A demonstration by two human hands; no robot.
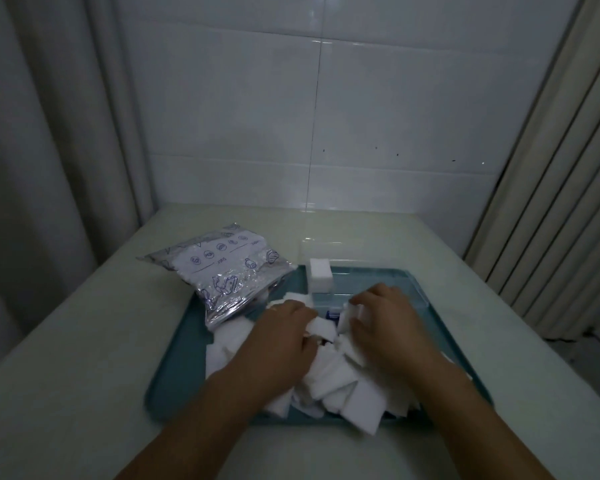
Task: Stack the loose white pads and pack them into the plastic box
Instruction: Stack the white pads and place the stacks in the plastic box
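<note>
I see both hands down in the loose white pads (329,375) heaped on the teal tray (174,382): the left hand (284,332) pinches one pad, the right hand (383,318) curls round a few upright. The clear plastic box (371,282) lies at the tray's far side with a small stack (321,273) inside; the printed bag (222,271) off the tray's far-left corner bears blue writing too blurred to read.

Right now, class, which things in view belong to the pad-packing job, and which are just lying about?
Belongs to the job:
loose white pads heaped on the tray
clear plastic box with a small stack of pads in it
left hand and right hand, both on pads

Just lying about:
printed plastic bag
teal tray
small blue thing between the hands, unclear
</note>
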